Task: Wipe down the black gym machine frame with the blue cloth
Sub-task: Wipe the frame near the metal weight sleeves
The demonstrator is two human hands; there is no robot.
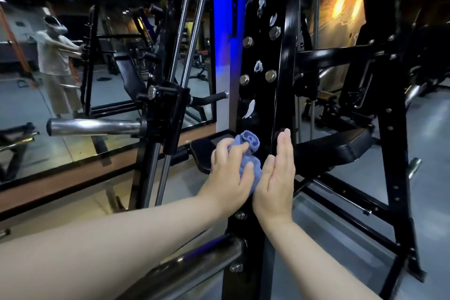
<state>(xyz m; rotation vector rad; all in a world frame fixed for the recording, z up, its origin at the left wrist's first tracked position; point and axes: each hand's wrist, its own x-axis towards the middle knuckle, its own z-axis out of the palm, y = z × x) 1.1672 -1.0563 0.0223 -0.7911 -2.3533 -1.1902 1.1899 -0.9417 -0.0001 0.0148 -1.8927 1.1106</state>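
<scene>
Cloth [248, 153] — blue, bunched — against glossy black upright [261, 56].

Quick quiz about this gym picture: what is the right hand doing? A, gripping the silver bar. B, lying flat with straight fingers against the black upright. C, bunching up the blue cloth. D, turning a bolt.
B: the right hand lies flat, fingers straight, against the black upright, while the left hand grips the blue cloth.
</scene>
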